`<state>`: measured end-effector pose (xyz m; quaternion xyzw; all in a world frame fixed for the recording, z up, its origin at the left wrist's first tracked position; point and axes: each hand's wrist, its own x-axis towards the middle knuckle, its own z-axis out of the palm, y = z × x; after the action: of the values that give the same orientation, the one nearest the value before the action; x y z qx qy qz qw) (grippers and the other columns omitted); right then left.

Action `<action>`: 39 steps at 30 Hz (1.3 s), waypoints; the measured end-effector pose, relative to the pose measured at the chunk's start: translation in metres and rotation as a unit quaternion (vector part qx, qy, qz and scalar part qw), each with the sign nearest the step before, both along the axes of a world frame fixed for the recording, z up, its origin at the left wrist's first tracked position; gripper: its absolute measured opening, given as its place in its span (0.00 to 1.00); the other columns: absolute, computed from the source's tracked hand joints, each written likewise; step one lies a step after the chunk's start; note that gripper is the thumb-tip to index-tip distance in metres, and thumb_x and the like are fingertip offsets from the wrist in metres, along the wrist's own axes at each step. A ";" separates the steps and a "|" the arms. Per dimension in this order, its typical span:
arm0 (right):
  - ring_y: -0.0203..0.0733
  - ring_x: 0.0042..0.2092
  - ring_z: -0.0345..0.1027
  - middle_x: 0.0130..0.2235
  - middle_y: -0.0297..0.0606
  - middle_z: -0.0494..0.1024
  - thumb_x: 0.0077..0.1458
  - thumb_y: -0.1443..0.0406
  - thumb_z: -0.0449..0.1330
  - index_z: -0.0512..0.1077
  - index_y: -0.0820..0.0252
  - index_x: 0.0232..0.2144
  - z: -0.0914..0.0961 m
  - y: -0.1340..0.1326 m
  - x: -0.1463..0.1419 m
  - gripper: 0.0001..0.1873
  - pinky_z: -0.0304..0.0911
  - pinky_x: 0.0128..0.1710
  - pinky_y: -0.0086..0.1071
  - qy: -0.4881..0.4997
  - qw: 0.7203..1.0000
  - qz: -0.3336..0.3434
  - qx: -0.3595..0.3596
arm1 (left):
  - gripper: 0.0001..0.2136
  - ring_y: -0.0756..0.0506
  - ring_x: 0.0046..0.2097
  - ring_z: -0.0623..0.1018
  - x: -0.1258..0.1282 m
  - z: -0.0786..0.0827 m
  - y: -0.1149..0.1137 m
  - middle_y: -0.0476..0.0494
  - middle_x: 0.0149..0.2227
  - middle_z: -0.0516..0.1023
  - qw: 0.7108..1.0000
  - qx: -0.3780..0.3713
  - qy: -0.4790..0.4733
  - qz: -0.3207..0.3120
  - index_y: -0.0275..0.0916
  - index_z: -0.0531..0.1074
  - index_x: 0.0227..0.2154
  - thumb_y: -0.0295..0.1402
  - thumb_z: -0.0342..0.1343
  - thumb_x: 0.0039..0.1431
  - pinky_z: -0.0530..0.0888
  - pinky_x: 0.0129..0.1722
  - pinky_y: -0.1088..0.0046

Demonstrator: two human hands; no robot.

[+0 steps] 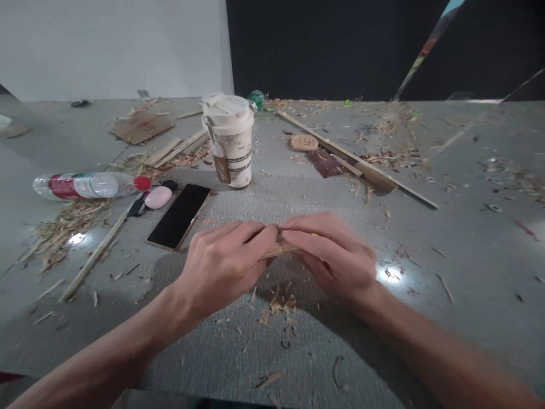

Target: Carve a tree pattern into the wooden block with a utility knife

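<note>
My left hand [225, 264] and my right hand [332, 253] meet above the grey table, both closed around a small flat piece of wood [279, 249] held between them. A speck of yellow [314, 234] shows at my right fingers; I cannot make out what it is. Wood shavings [279, 304] lie on the table right under the hands.
A white lidded cup [232, 139] stands behind the hands. A black phone [179, 216], a pink case [158, 197] and a lying plastic bottle [85, 185] are at the left. Long wood strips [361, 162], a round wooden piece [304, 142] and cardboard [140, 126] lie further back.
</note>
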<state>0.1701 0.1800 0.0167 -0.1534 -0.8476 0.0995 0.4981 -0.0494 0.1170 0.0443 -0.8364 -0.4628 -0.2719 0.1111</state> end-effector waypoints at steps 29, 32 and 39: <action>0.34 0.42 0.82 0.44 0.33 0.86 0.66 0.72 0.66 0.74 0.54 0.41 0.000 -0.002 0.003 0.08 0.75 0.39 0.29 0.067 0.991 -0.033 -0.108 | 0.03 0.50 0.31 0.77 0.002 -0.011 0.006 0.52 0.31 0.81 0.977 -0.161 -0.141 -0.013 0.40 0.79 0.40 0.31 0.62 0.69 0.65 0.31 0.72; 0.35 0.44 0.80 0.43 0.32 0.85 0.70 0.70 0.62 0.72 0.53 0.41 -0.002 -0.002 0.002 0.06 0.73 0.43 0.31 0.040 0.988 -0.039 -0.143 | 0.03 0.51 0.29 0.73 0.003 -0.010 0.008 0.53 0.29 0.79 0.969 -0.192 -0.157 -0.011 0.39 0.79 0.38 0.31 0.62 0.68 0.63 0.30 0.72; 0.35 0.41 0.77 0.41 0.33 0.83 0.73 0.67 0.58 0.70 0.53 0.38 0.002 0.004 0.005 0.07 0.69 0.41 0.32 0.021 0.983 -0.102 -0.151 | 0.18 0.53 0.26 0.68 0.002 -0.006 0.012 0.53 0.24 0.71 0.871 -0.372 -0.322 0.010 0.37 0.74 0.29 0.45 0.62 0.69 0.61 0.26 0.75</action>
<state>0.1752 0.1841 0.0185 -0.3109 -0.7920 0.1784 0.4942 -0.0477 0.1294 0.0381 -0.6775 -0.5480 -0.3326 -0.3606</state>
